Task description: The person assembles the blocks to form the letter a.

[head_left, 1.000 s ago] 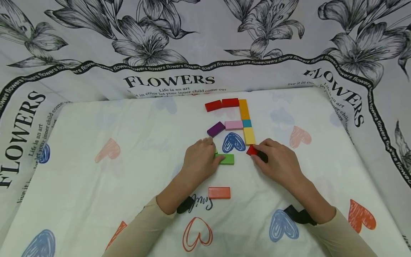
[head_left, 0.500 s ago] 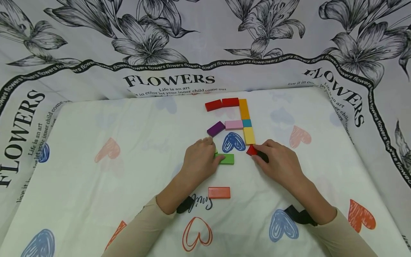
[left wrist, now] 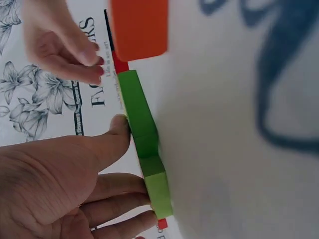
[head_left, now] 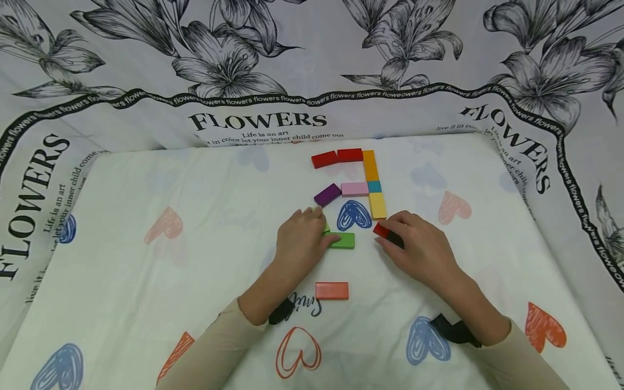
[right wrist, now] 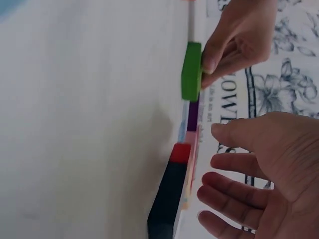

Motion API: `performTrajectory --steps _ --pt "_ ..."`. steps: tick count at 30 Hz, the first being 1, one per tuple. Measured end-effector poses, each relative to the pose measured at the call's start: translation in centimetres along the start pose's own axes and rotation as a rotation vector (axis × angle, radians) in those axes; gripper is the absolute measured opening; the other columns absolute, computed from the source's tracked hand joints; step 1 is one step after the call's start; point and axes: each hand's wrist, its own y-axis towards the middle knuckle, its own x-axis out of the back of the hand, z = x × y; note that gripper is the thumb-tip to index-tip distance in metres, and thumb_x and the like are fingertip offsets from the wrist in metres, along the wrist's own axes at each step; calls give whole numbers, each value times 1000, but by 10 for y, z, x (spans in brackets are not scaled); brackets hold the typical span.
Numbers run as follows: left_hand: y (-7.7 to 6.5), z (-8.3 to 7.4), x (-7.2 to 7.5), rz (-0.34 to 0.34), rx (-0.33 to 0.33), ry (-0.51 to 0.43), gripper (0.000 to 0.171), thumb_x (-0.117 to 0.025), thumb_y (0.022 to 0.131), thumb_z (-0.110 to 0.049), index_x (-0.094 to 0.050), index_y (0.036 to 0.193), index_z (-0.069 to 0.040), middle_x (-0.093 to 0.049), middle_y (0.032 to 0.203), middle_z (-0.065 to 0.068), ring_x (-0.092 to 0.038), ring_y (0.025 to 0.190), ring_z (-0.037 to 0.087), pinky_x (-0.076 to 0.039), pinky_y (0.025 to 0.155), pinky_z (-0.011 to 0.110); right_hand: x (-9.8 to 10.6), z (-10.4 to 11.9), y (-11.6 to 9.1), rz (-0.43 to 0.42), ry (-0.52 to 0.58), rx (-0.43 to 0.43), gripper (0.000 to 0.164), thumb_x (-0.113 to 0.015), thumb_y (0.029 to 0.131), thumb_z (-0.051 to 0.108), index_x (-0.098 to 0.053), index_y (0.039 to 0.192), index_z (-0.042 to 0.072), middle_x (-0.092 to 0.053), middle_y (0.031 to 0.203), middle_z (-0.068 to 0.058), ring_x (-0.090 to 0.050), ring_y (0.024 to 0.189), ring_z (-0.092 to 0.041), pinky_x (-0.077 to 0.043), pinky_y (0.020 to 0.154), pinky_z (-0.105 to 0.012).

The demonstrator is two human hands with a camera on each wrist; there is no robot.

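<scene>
In the head view, my left hand point(head_left: 303, 238) lies over a light green block point(left wrist: 159, 194) and the end of a green block point(head_left: 345, 240). Its thumb rests at the green block, and its fingers touch the light green one, which is mostly hidden from above. My right hand point(head_left: 420, 244) is beside a red piece point(head_left: 381, 230) and a black piece point(head_left: 397, 239), which lie end to end below the yellow block point(head_left: 377, 205). The right wrist view shows its fingers point(right wrist: 234, 184) loosely spread, with a gap between them and the black piece.
Two red blocks point(head_left: 349, 155), an orange block point(head_left: 370, 165), a small blue block point(head_left: 374, 187), a pink block point(head_left: 355, 189) and a purple block point(head_left: 327, 194) form a bent row farther back. An orange-red block point(head_left: 332, 291) lies nearer, between the forearms, on the heart-print cloth point(head_left: 219, 303).
My right thumb has drawn slightly down and away from the red piece, which sits a little apart from the yellow block. More of the black piece shows. The left hand stays about where it was.
</scene>
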Motion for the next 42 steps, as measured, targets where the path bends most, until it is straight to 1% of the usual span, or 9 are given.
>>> performTrajectory --steps 5,11,14,18,21,24,28,35,42 --pt "-2 7 -4 -30 2 -9 56 -75 93 -54 -75 129 -11 -69 146 8 -64 139 30 -41 126 47 0 10 -3 -1 53 58 34 -84 91 26 -80 123 15 -77 111 -4 -73 97 -20 -64 76 -38" --pt "-1 14 -5 -42 -42 -36 56 -77 91 -56 -77 125 -12 -71 143 7 -66 136 29 -43 125 44 -1 17 -6 51 79 70 34 -83 92 27 -79 125 18 -77 110 -2 -73 98 -19 -65 79 -37" --pt "0 15 -4 -37 -68 -32 54 -77 91 -56 -78 121 -11 -71 142 8 -68 134 30 -43 124 44 -3 21 -9 79 75 112 36 -84 92 29 -79 125 19 -77 109 0 -73 100 -16 -65 81 -36" --pt "1 16 -2 -13 -82 1 54 -78 91 -56 -78 121 -11 -71 142 8 -69 133 29 -42 125 44 -8 26 -13 138 77 208 34 -83 92 30 -79 125 21 -77 111 3 -73 102 -13 -65 84 -34" --pt "2 17 -1 -5 -101 24 54 -78 91 -56 -79 121 -11 -71 142 8 -69 132 28 -41 126 44 -12 30 -16 208 93 252 35 -82 93 32 -78 126 23 -77 116 5 -73 107 -11 -64 89 -34" --pt "4 18 0 -15 -115 47 52 -78 90 -57 -80 114 -12 -74 138 7 -71 128 27 -40 127 42 -17 34 -18 265 120 288 36 -82 93 35 -78 127 25 -76 119 7 -72 111 -11 -63 93 -35" --pt "5 21 2 -10 -127 66 49 -78 89 -59 -80 106 -13 -76 133 7 -73 122 25 -40 127 41 -23 39 -20 300 144 333 37 -83 92 37 -78 127 25 -75 120 8 -70 112 -10 -62 95 -34" --pt "5 27 3 18 -150 60 52 -77 90 -58 -80 118 -14 -74 137 6 -70 130 26 -40 127 40 -29 45 -24 311 146 377 39 -84 90 43 -79 125 27 -74 115 11 -68 107 -6 -61 92 -28" --pt "6 28 4 21 -146 26 52 -80 89 -54 -79 122 -15 -71 143 5 -67 135 27 -43 125 40 -30 46 -25 322 125 429 33 -84 92 37 -79 123 26 -73 109 9 -66 101 -7 -60 90 -27"
